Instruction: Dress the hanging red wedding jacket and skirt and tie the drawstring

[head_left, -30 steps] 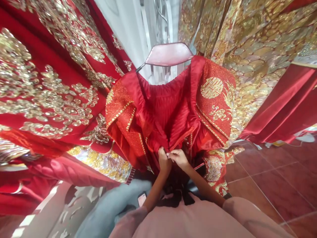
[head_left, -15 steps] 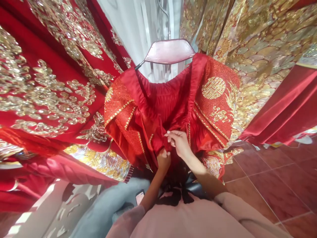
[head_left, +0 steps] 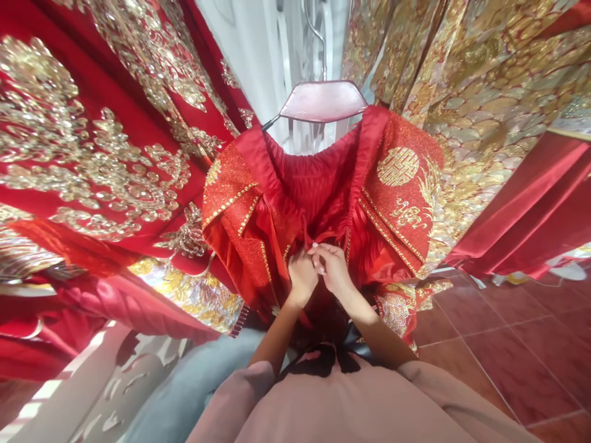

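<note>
A red jacket (head_left: 323, 197) with gold embroidery hangs open on a pink hanger (head_left: 323, 101) in front of me. My left hand (head_left: 301, 275) and my right hand (head_left: 333, 266) meet at the jacket's front opening, just below its red lining. Both hands are closed in a pinch on the two front edges of the jacket, fingertips touching each other. The fastening between the fingers is too small to make out.
Red garments with heavy gold embroidery (head_left: 92, 166) hang close on the left, and gold brocade garments (head_left: 484, 92) and a red satin one (head_left: 530, 209) on the right. Red floor tiles (head_left: 508, 351) lie at the lower right. A white curtain (head_left: 258, 61) hangs behind the hanger.
Both hands have climbed up the jacket's front opening. The right hand rose first; the left hand has now come up to meet it.
</note>
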`<state>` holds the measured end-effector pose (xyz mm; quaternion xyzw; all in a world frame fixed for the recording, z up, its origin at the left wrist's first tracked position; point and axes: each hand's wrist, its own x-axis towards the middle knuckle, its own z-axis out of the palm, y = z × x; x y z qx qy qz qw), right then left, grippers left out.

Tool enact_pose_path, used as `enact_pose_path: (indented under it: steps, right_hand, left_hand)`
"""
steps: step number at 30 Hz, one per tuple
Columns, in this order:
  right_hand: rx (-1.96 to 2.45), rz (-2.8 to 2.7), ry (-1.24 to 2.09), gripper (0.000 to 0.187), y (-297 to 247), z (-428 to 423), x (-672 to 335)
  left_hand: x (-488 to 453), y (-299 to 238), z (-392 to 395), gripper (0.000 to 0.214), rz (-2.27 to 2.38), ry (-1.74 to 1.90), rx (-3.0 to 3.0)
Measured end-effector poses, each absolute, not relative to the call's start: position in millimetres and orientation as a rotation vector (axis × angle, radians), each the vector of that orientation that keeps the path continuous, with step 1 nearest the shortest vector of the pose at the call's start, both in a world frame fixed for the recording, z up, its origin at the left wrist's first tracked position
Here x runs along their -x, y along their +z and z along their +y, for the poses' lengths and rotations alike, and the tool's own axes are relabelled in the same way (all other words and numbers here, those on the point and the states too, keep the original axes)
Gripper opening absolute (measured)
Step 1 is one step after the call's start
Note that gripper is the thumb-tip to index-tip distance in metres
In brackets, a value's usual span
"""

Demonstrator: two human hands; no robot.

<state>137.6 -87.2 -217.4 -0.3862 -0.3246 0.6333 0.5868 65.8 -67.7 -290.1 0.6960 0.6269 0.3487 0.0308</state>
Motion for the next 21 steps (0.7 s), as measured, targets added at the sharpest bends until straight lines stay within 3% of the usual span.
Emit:
enact_pose_path:
  steps: [6, 15, 18, 21]
  right_hand:
    - [0.903, -0.955, 1.154, 0.029, -181.1, -93.8, -127.9]
    - [1.243, -1.452, 0.384, 0.027, -184.6, -96.3, -137.6]
    - [1.349, -1.601, 0.336, 0.029, -174.0, -83.1, -138.0]
    - [1.264, -1.723, 0.486, 0.014, -165.4, -75.1, -143.7]
  left_hand:
    - [-69.0, -312.6, -88.9, 0.023, 1.949, 1.130, -2.096]
    - [-54.6, -302.2, -115.0, 0.021, 1.850, 1.137, -2.113]
    - [-54.4, -301.5, -116.1, 0.024, 1.801, 1.185, -2.141]
    - [-51.9, -302.9, -115.3, 0.025, 1.775, 1.252, -2.140]
